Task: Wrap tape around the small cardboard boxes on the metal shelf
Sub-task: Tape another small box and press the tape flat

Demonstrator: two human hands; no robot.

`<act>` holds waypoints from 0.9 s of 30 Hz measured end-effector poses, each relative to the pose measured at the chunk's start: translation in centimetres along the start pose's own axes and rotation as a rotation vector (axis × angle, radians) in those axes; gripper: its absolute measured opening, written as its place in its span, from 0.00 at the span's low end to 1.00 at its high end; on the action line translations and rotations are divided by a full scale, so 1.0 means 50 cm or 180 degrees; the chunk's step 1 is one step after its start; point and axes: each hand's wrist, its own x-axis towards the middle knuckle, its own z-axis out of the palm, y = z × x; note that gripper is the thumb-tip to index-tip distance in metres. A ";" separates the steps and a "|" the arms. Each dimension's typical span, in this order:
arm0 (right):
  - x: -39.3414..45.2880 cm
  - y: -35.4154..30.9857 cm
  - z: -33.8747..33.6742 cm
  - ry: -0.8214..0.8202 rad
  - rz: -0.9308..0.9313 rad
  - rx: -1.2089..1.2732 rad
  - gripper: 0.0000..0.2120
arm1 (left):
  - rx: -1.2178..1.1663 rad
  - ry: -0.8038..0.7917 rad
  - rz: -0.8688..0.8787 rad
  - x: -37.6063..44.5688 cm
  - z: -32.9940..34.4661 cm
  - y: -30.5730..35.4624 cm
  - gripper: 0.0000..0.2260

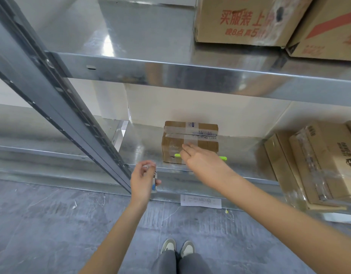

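a: how many small boxes can you see?
b: one taped cardboard box (190, 142) on the lower metal shelf (145, 149), with one green pen (223, 158) before it.
a: your hands?
b: my right hand (202, 161) reaches over it, fingers relaxed, holding nothing. my left hand (143, 179) grips one small white-and-blue object (154, 182).

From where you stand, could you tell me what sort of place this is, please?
Probably a stockroom or small warehouse: a metal shelf, large printed cartons stored above, and a small taped box on the lower level.
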 end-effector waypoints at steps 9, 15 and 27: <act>-0.090 0.163 0.123 0.1842 0.1906 0.1571 0.16 | 0.2425 -0.0361 0.1410 0.116 -0.050 0.010 0.17; -0.050 0.236 0.234 0.0899 0.2748 0.1110 0.16 | 0.3690 -0.0472 0.1629 0.169 -0.032 -0.027 0.18; -0.036 0.238 0.309 0.0421 0.2821 0.0658 0.19 | 0.3383 -0.0592 0.1934 0.174 -0.038 -0.068 0.23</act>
